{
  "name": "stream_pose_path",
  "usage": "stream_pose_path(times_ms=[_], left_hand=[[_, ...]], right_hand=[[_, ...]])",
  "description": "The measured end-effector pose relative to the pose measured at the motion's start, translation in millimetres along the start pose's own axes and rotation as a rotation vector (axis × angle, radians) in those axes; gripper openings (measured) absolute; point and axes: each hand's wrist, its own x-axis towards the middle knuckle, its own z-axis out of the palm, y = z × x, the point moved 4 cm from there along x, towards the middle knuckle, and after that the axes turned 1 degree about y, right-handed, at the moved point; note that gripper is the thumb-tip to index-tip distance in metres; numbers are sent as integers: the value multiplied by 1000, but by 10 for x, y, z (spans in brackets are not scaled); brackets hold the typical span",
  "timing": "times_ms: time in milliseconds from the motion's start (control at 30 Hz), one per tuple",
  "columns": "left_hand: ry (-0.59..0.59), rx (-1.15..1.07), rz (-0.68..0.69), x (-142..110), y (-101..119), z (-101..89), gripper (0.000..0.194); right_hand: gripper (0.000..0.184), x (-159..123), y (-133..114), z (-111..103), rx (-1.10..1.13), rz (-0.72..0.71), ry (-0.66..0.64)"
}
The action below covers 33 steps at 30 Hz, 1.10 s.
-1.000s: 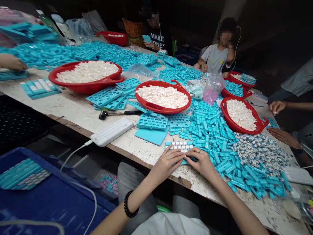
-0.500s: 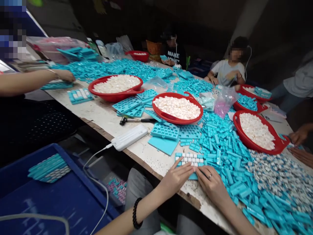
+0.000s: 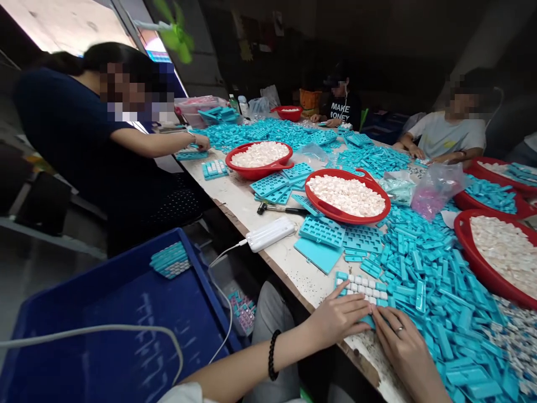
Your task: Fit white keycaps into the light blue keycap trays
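1. two bare hands work at the near edge of a crowded desk (image 3: 289,268), meeting over a teal keyed panel (image 3: 367,287) that carries rows of white keys.
2. the left hand (image 3: 342,318), its wrist circled by a black beaded bracelet (image 3: 273,355), lies palm down with fingers spread across the panel; whether its fingertips grip a small piece, one cannot tell.
3. the right hand (image 3: 403,341), wearing a ring (image 3: 400,328), has its fingers drawn close together, tips at the panel's near side and against those of the left; what they hold, if anything, is too small to tell.
4. just beyond the panel, a flat teal plate (image 3: 319,254) lies partly under a teal slotted frame (image 3: 322,230), near a white power strip (image 3: 271,234) with a cable plugged in.
5. a black-headed hammer (image 3: 281,209) rests farther along, near a red basin (image 3: 348,196) heaped with white pieces.
6. loose teal pieces (image 3: 419,280) spread beside the right hand, below another red basin (image 3: 499,263) of white pieces.
7. at left, a person in dark clothing (image 3: 84,140) reaches to the desk above a blue crate (image 3: 113,302) holding stacked keyed panels (image 3: 170,260); two more people sit at the far side.
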Motion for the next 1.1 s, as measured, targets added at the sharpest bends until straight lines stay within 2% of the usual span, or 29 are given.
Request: stream_pose_path(times_ms=[100,233,733,900,1100], left_hand=[[29,-14,34,-15,-23,29,45],[-34,-8,23,-28,-34,64,42],[-79,-63,13,55,28,-64,35],[-67,-38,31,52,70,-27,33],[-98,-29,13,55,75,-2,39]], right_hand=[[32,-21,-13,22,-9,11,-1],[31,-31,-46,28,-10,28,-3],[43,34,-105,24,-16,93,-70],[41,52,-159,-26,-33,75,-101],[36,57,-119,-61,1,71,-71]])
